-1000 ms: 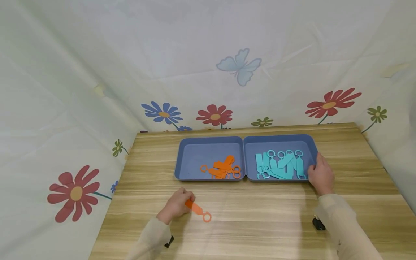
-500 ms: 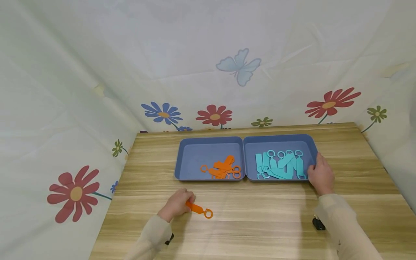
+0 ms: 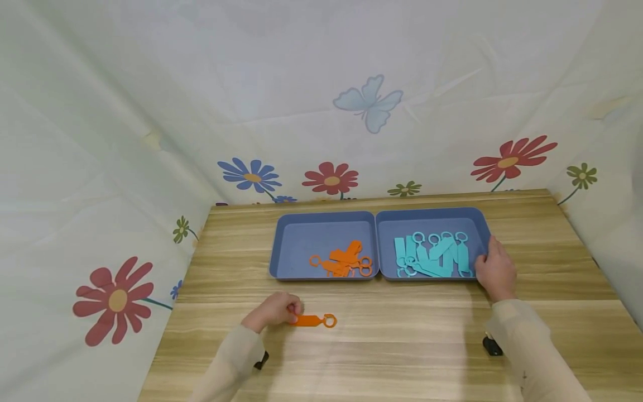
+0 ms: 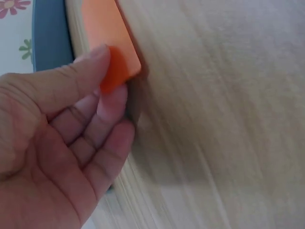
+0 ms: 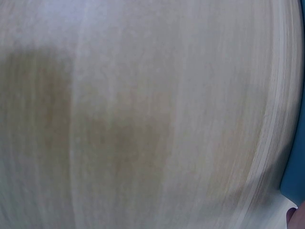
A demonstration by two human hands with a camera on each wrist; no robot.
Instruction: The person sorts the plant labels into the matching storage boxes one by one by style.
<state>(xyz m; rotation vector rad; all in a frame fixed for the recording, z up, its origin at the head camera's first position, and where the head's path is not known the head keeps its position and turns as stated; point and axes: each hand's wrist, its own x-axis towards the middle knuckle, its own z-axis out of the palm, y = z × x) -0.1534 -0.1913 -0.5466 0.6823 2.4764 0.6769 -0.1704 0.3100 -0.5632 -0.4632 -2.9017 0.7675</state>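
Between the thumb and fingers of my left hand (image 3: 278,310) is the end of an orange ring-ended tag (image 3: 307,320), pinched in front of the left tray (image 3: 296,245). In the left wrist view the tag's flat end (image 4: 112,47) shows under the thumb, above the wood. Several orange tags (image 3: 346,258) lie heaped in the left tray's near right part. Turquoise tags (image 3: 437,257) of the same shape lie in the right tray (image 3: 427,214). My right hand (image 3: 497,271) grips that tray's near right corner; only a fingertip (image 5: 298,217) shows in the right wrist view.
The two blue trays stand side by side on a wooden table (image 3: 392,335). A white sheet (image 3: 281,84) with printed flowers and a butterfly hangs behind and at the sides. Dark wrist devices sit under both sleeves.
My left hand has turned the held orange tag from slanting toward me to lying nearly level, its ring pointing right. The right hand and both trays stay in place.
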